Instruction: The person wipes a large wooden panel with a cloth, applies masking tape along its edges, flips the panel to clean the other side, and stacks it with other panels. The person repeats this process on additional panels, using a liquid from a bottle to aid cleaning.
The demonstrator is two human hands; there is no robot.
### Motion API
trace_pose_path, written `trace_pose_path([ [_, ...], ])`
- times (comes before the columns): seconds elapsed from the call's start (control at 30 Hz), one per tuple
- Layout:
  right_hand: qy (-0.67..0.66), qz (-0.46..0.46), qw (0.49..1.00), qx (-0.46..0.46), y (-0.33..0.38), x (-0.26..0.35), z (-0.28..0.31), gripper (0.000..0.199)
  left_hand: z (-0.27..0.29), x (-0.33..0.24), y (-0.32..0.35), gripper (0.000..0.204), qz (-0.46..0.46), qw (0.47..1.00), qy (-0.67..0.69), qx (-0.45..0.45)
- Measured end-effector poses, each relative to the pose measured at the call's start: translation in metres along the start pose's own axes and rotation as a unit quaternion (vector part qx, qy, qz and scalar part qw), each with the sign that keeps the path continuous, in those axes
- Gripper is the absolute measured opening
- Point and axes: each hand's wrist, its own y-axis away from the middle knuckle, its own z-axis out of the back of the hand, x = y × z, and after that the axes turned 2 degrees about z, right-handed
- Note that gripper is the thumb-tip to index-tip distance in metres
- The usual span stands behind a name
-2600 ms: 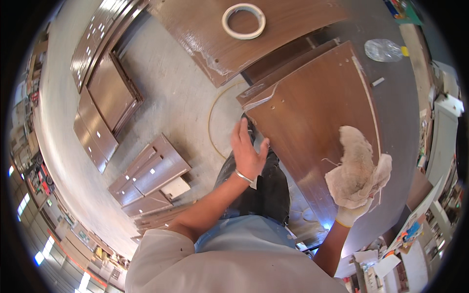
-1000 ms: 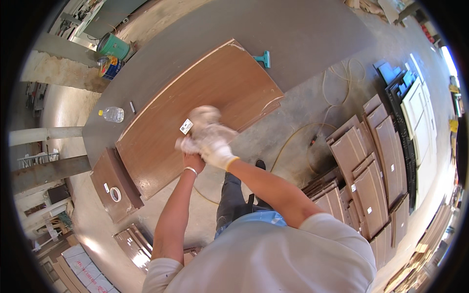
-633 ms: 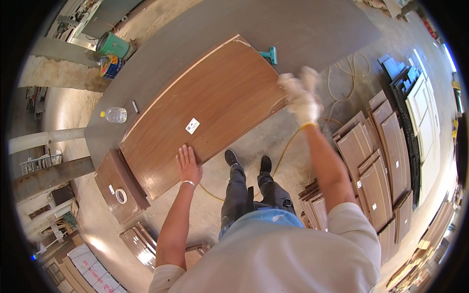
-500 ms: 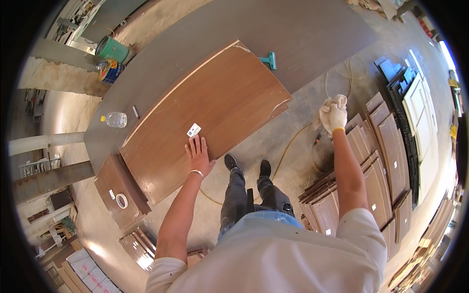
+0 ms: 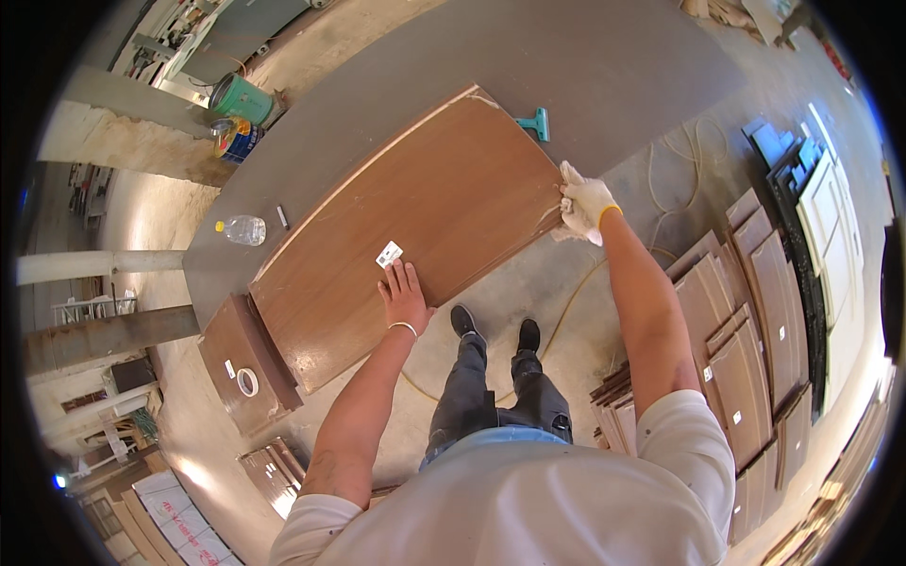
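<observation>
A stack of brown wooden panels (image 5: 444,189) lies before me on a larger dark grey board (image 5: 585,57). My bare left hand (image 5: 406,300) rests flat on the top panel, fingers apart, just below a small white label (image 5: 388,253). My right hand (image 5: 593,200), in a whitish glove with a yellow cuff, is closed on a crumpled white cloth (image 5: 569,174) at the panel's right end. The cloth's folds show above and below the fingers and partly blend with the glove.
A teal scraper-like tool (image 5: 537,124), a clear bottle (image 5: 243,229) and a marker (image 5: 282,217) lie on the grey board. A tape roll (image 5: 247,381) sits on a brown panel at left. More brown panels (image 5: 736,368) lean at right, near a yellowish hose (image 5: 576,292) on the floor.
My right hand has come left with the cloth, from over the floor to the panel's right end. My left hand stays flat on the panel. The view has shifted slightly.
</observation>
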Motion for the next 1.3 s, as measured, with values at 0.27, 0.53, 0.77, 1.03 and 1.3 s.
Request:
trace_pose_path([
  [0.27,0.017,0.011,1.0,0.021,0.059,-0.049,0.064,0.055,-0.051,0.025,0.051,0.077,-0.045,0.991,-0.023,-0.125],
  [0.53,-0.06,0.029,0.997,-0.031,0.178,-0.139,0.119,0.075,-0.107,0.03,0.119,0.067,-0.082,0.989,0.035,-0.12],
  [0.77,-0.011,0.116,0.989,-0.091,0.228,-0.053,0.147,0.079,-0.028,-0.042,0.194,0.082,-0.109,0.99,0.033,-0.083],
  [1.03,-0.127,0.252,0.958,-0.053,0.236,0.067,0.151,0.058,0.127,-0.054,0.238,0.069,-0.197,0.969,0.068,-0.134],
  [1.3,-0.151,0.215,0.965,-0.017,0.206,0.059,0.091,0.043,0.25,0.018,0.172,0.028,-0.097,0.966,0.118,-0.207],
])
